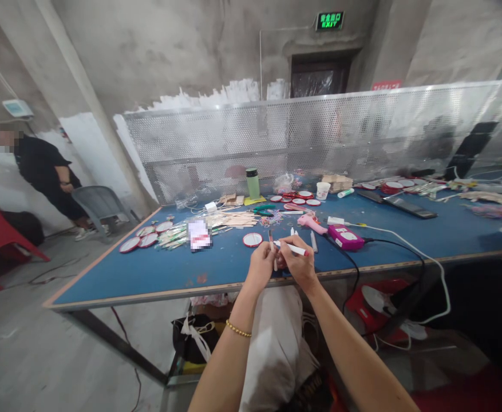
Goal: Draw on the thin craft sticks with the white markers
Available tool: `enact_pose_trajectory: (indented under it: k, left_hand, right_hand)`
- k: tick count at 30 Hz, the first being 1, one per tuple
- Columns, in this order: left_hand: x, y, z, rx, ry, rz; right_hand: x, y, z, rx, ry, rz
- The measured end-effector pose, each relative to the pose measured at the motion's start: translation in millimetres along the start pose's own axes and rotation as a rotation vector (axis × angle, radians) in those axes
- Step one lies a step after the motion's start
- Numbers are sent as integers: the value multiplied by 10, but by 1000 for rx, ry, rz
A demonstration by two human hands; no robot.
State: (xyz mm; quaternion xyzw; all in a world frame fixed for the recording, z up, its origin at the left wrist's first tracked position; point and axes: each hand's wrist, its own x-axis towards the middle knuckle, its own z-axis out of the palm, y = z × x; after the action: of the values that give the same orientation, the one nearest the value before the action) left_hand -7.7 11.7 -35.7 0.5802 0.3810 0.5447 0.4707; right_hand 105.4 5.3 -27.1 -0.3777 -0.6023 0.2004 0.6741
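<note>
White marker w/ red end (294, 248) is in the R hand (301, 268), over the tabletop's (156, 277) near edge; R grip's wrapped round the barrel, writing end twd the L hand (261, 264). L grip's pinching a thin stick (271, 236), approx. upright; can't tell if marker tip touches it. Gold bead bracelet (238, 329) on L wrist.

Just beyond L hand: white disc w/ red rim (252, 240), flat on the tabletop. To its L, a phone-size pixelated item (199, 235) nr bundled sticks (242, 219). R of the hands: pink glue gun (309, 223), then magenta box (346, 237) w/ cables. Farther back: green bottle (253, 184), more red-rimmed discs, white cup (323, 190). Behind all that, perforated metal screen (216, 137). Far L, person in dark clothes (44, 163) by a grey chair (100, 201).
</note>
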Motion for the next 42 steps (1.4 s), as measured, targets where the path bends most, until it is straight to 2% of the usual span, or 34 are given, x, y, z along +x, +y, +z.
enact_pose_trajectory:
  k: [4,21,28,38,42]
  left_hand:
    - [-15,22,12,-30,-7,-6]
    - [-29,97,-11,202,53,53]
    - [-22,62,-8,141,39,47]
    - [-28,93,-6,196,69,67]
    - [-32,81,-4,142,41,48]
  right_hand:
    - [-8,-5,-10,-17,0,-3]
    - [2,5,9,-30,-31,-7]
    - [5,-3,-1,-30,-21,-17]
    - [7,2,-1,-32,-35,-36]
    - [7,-3,-1,-24,-33,-38]
